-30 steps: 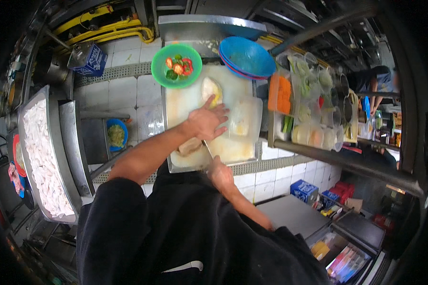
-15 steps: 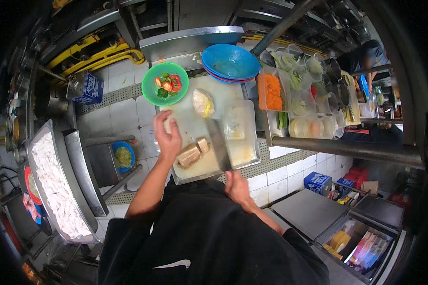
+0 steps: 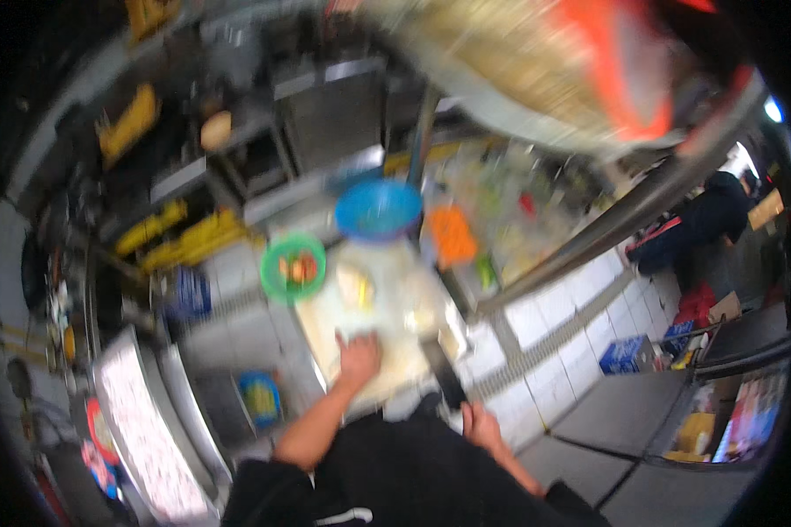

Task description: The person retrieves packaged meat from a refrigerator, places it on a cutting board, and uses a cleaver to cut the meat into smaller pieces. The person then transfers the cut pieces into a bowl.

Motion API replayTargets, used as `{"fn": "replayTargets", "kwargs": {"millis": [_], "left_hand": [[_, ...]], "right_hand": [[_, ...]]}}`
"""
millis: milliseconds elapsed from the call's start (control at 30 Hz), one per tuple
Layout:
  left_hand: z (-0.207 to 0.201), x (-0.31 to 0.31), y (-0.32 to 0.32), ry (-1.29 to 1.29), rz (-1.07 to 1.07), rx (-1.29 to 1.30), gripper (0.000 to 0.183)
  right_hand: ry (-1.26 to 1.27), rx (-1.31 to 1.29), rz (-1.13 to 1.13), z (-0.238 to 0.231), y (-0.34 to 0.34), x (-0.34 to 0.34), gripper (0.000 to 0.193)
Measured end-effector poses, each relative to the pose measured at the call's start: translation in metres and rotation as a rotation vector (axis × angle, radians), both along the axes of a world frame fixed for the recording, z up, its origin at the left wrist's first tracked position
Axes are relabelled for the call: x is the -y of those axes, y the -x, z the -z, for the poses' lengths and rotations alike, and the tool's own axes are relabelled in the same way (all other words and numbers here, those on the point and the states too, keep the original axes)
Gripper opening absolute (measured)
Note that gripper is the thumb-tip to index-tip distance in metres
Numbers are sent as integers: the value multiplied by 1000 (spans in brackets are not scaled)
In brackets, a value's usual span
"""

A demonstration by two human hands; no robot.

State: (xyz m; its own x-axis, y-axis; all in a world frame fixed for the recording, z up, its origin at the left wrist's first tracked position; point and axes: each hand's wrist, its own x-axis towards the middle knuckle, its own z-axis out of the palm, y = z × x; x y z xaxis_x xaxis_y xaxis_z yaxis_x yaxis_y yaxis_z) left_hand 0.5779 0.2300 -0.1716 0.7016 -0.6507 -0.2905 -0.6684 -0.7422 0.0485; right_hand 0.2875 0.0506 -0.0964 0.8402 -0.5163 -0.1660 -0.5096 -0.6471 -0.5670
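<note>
My right hand [image 3: 482, 426] grips the handle of a broad dark-bladed kitchen knife [image 3: 445, 373], whose blade slants over the right edge of the white cutting board [image 3: 395, 347]. My left hand [image 3: 359, 358] reaches over the near left part of the board. Motion smears its fingers, and the brown block cannot be made out there. Farther up the board lies a pale lump with a yellow patch [image 3: 353, 285]. A translucent tray [image 3: 424, 299] is at the board's right side. Beyond the board's far left corner sits a green bowl [image 3: 270, 285] with red and green cut pieces.
Blue bowls [image 3: 378, 211] stand at the far side. Shredded orange food [image 3: 453, 235] and containers of vegetables lie right, behind a metal rail [image 3: 580, 255]. A long tray of pale strips [image 3: 154, 430] is at the left. A blurred shelf load [image 3: 536, 79] hangs overhead.
The view has tilted up and turned. My left hand has come down from its raised place over the board to where the brown block lay. The knife has shifted toward the board's right edge.
</note>
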Motion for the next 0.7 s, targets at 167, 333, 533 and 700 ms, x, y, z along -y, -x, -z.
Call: {"fn": "replayTargets", "kwargs": {"millis": [167, 333, 533, 700], "left_hand": [[-78, -2, -23, 336, -258, -134, 72], [-315, -28, -33, 1316, -201, 206, 72], [-598, 68, -52, 1798, 362, 440, 61], [-678, 122, -141, 1579, 441, -34, 60]], "right_hand": [[-110, 32, 69, 42, 12, 2, 37], [-219, 53, 171, 46, 11, -11, 35], [-138, -30, 53, 16, 26, 25, 34], [-195, 32, -54, 35, 17, 16, 37]]}}
